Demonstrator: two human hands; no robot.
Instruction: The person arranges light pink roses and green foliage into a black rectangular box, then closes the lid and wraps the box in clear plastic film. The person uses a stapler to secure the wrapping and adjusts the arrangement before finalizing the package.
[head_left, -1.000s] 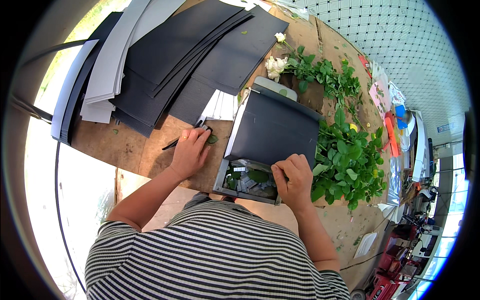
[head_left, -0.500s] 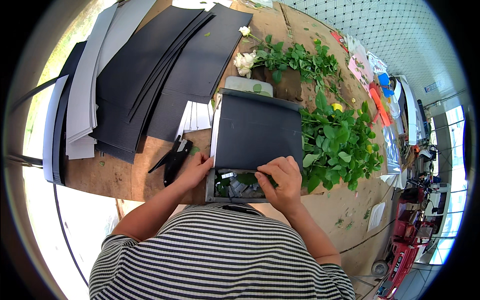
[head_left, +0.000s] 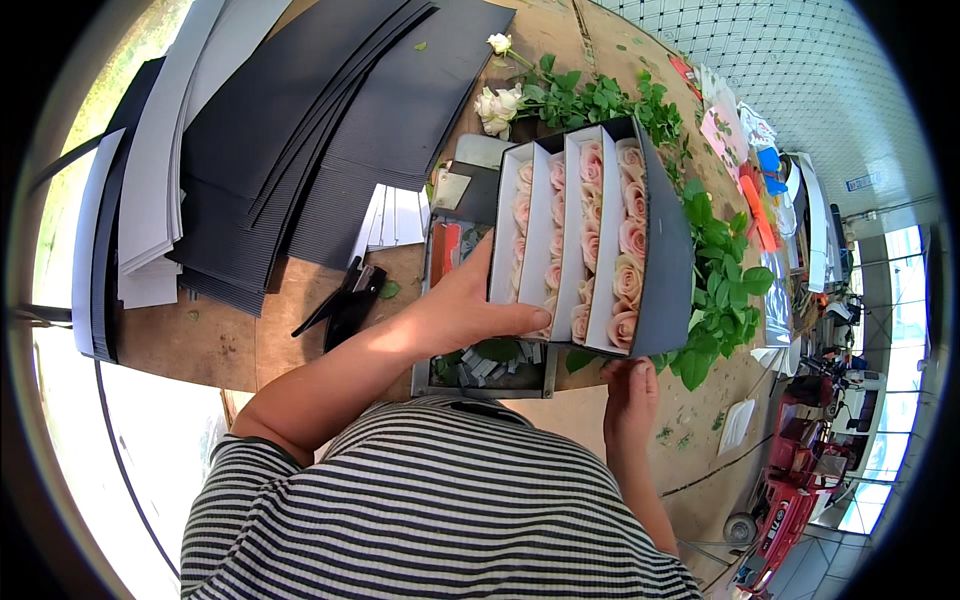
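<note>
A black cardboard-wrapped pack of roses (head_left: pixel 668 240) is tilted up before me. Its face shows pale pink roses (head_left: pixel 630 240) in rows between white card dividers (head_left: pixel 600 240). My left hand (head_left: pixel 475 305) is closed on its left side, thumb across the lower front; the other fingers are hidden behind. My right hand (head_left: pixel 632 385) is at the lower right corner, its fingers curled together against the edge. Below the pack, a metal-framed tray (head_left: pixel 485 393) holds grey staple strips (head_left: pixel 482 370) and leaves. Green leafy stems (head_left: pixel 725 285) show at the pack's right.
A black plier stapler (head_left: pixel 348 308) lies left of the tray. Stacked black corrugated sheets (head_left: pixel 290 130) and white sheets (head_left: pixel 165 170) cover the table's left. White roses (head_left: pixel 498 108) lie at the back. Orange-handled shears (head_left: pixel 758 212) and plastic wrapping (head_left: pixel 778 300) lie at the right.
The pack has come up off the metal frame and turned, so its rose face shows. My left hand moved from the frame's left side onto the pack; my right hand shifted right and down.
</note>
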